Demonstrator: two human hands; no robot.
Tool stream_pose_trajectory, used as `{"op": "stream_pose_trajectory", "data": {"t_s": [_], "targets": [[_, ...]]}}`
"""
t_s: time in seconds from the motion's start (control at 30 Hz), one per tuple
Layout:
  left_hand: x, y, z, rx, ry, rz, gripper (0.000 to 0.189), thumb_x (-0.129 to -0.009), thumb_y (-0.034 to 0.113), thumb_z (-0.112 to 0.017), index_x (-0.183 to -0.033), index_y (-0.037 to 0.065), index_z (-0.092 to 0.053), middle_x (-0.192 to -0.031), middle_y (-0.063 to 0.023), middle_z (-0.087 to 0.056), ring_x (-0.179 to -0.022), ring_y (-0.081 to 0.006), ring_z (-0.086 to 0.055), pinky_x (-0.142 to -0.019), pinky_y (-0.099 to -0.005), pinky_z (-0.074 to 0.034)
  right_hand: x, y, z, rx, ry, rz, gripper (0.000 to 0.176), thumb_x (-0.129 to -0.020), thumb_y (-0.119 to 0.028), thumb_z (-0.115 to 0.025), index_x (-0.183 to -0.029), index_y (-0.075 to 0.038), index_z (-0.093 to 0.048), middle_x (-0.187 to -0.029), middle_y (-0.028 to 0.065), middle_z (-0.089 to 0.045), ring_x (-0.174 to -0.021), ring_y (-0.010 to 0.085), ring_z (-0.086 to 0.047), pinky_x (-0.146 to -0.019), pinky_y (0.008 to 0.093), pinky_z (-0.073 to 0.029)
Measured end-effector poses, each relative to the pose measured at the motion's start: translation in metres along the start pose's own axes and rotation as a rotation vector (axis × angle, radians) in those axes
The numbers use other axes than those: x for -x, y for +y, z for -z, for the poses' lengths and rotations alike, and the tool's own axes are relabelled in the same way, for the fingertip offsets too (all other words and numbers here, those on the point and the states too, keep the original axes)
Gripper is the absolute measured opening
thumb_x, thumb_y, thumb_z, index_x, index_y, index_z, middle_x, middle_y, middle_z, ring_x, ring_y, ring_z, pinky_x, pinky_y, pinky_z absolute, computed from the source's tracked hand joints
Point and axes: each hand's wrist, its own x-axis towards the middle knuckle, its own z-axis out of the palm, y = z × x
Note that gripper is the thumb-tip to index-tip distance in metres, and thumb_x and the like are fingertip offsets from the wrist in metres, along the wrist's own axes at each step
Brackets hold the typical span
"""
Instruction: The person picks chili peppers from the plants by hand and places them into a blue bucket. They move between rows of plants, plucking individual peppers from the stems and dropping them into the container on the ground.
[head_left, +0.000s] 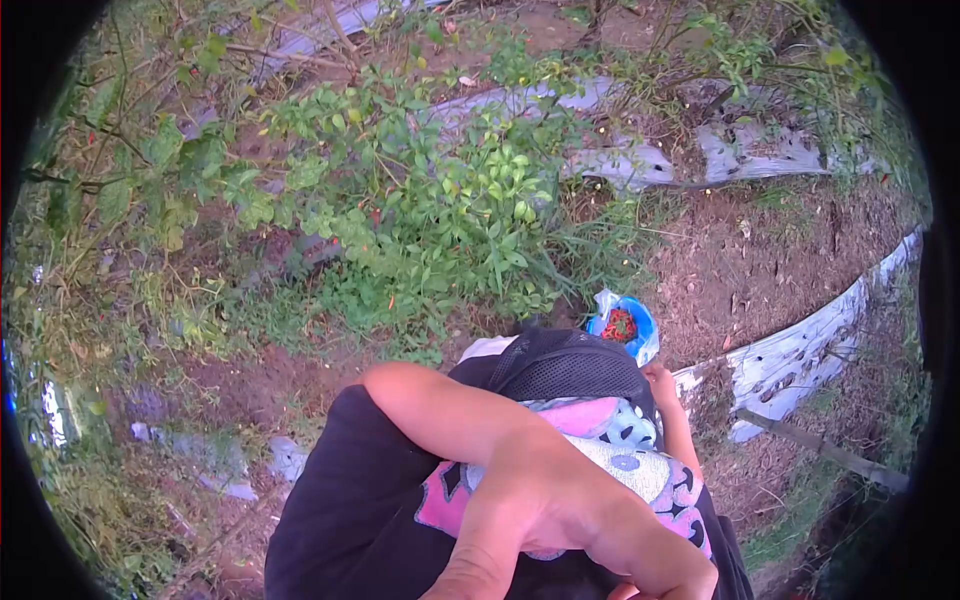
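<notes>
My left hand [575, 515] is large and close to the camera at the bottom, its bent arm crossing in front of my chest. Its thumb and curled fingers are spread apart, and the frame's edge cuts off some of the tips. I see nothing held in it. Farther down, my right hand [660, 382] is small, with its fingers closed at the edge of a blue plastic container [645, 325]. Inside the container lie small red chili peppers [620, 325]. A whitish crumpled piece of plastic shows along its rim.
Leafy green plants [480, 200] grow ahead and to the left. Strips of torn silvery plastic sheet [800, 360] lie over the brown soil [750, 260]. A wooden stick [825, 450] lies at the right. Dark mesh fabric [570, 362] shows in front of my printed shirt.
</notes>
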Motion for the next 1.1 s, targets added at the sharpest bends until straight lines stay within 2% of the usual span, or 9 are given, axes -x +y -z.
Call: {"op": "stream_pose_trajectory", "data": {"t_s": [0.17,0.27,0.37,0.5,0.57,0.67,0.8,0.9,1.1], "targets": [[0.013,0.030,0.010,-0.069,-0.050,0.194,0.077,-0.063,0.046,-0.078,-0.112,-0.003,-0.045,-0.100,-0.0070,-0.052,-0.082,-0.0135,-0.048,-0.070,-0.0261,-0.039,0.012,0.068,-0.012,-0.023,-0.045,-0.137,0.014,-0.076,-0.011,-0.055,-0.081,0.000,-0.063,-0.079,0.0166,-0.063,-0.077,0.0277,-0.063,-0.070,0.0344,-0.048],[0.036,0.062,0.031,-0.208,-0.106,0.524,0.064,-0.067,0.043,-0.077,-0.107,0.003,-0.048,-0.098,-0.0062,-0.052,-0.091,-0.0177,-0.052,-0.079,-0.0318,-0.040,0.021,0.025,0.009,0.172,-0.036,-0.123,0.016,-0.077,-0.011,-0.054,-0.083,-0.001,-0.064,-0.082,0.0165,-0.064,-0.077,0.0292,-0.062,-0.070,0.0342,-0.048],[0.086,0.078,0.046,-0.423,0.421,0.669,0.057,-0.071,0.037,-0.075,-0.107,0.000,-0.050,-0.105,-0.0095,-0.052,-0.093,-0.0196,-0.051,-0.082,-0.0321,-0.041,0.020,0.076,0.012,0.168,0.019,-0.130,0.017,-0.078,-0.011,-0.053,-0.084,-0.001,-0.065,-0.083,0.0163,-0.064,-0.076,0.0287,-0.062,-0.070,0.0336,-0.048],[0.202,0.084,0.057,-1.589,1.150,0.779,0.037,-0.076,0.029,-0.068,-0.102,0.006,-0.058,-0.098,-0.0081,-0.057,-0.085,-0.0204,-0.057,-0.078,-0.0332,-0.046,0.013,0.131,0.023,0.148,-0.089,-0.264,0.022,-0.081,-0.014,-0.049,-0.092,-0.002,-0.064,-0.083,0.0153,-0.064,-0.074,0.0209,-0.061,-0.067,0.0323,-0.046],[0.255,0.094,0.046,-1.790,1.455,0.959,0.035,-0.076,0.029,-0.066,-0.101,0.006,-0.059,-0.101,-0.0129,-0.058,-0.091,-0.0251,-0.059,-0.080,-0.0351,-0.047,0.013,0.152,0.023,0.202,-0.042,-0.430,0.023,-0.083,-0.014,-0.048,-0.097,-0.003,-0.063,-0.081,0.0146,-0.063,-0.074,0.0184,-0.059,-0.066,0.0323,-0.046],[0.339,0.104,0.034,-1.666,1.777,1.235,0.039,-0.076,0.034,-0.065,-0.102,0.005,-0.058,-0.105,-0.0157,-0.059,-0.098,-0.0283,-0.058,-0.084,-0.0364,-0.045,0.008,0.199,0.014,-0.349,-0.007,-0.381,0.025,-0.085,-0.016,-0.045,-0.091,0.001,-0.061,-0.079,0.0095,-0.063,-0.071,0.0164,-0.056,-0.065,0.0318,-0.044],[0.389,0.109,0.025,-1.454,1.941,1.447,0.043,-0.077,0.038,-0.064,-0.104,0.005,-0.058,-0.103,-0.0167,-0.061,-0.098,-0.0299,-0.058,-0.085,-0.0364,-0.045,-0.007,0.163,0.021,0.013,-0.032,-0.348,0.023,-0.083,-0.016,-0.048,-0.090,0.000,-0.062,-0.079,0.0100,-0.063,-0.073,0.0176,-0.057,-0.067,0.0317,-0.045],[0.407,0.111,0.029,-1.486,1.953,1.384,0.037,-0.078,0.034,-0.063,-0.100,0.004,-0.060,-0.095,-0.0142,-0.064,-0.090,-0.0267,-0.061,-0.080,-0.0354,-0.046,-0.016,0.139,0.029,0.076,-0.040,-0.318,0.022,-0.082,-0.016,-0.049,-0.089,-0.001,-0.063,-0.079,0.0104,-0.063,-0.075,0.0186,-0.058,-0.068,0.0317,-0.045],[0.489,0.104,0.060,-0.999,2.328,0.322,0.022,-0.080,0.023,-0.061,-0.085,0.003,-0.063,-0.072,-0.0037,-0.061,-0.060,-0.0164,-0.054,-0.059,-0.0308,-0.046,-0.033,0.103,0.036,0.118,-0.041,-0.239,0.020,-0.079,-0.016,-0.053,-0.088,-0.002,-0.064,-0.080,0.0112,-0.064,-0.079,0.0204,-0.060,-0.071,0.0317,-0.046]]}}
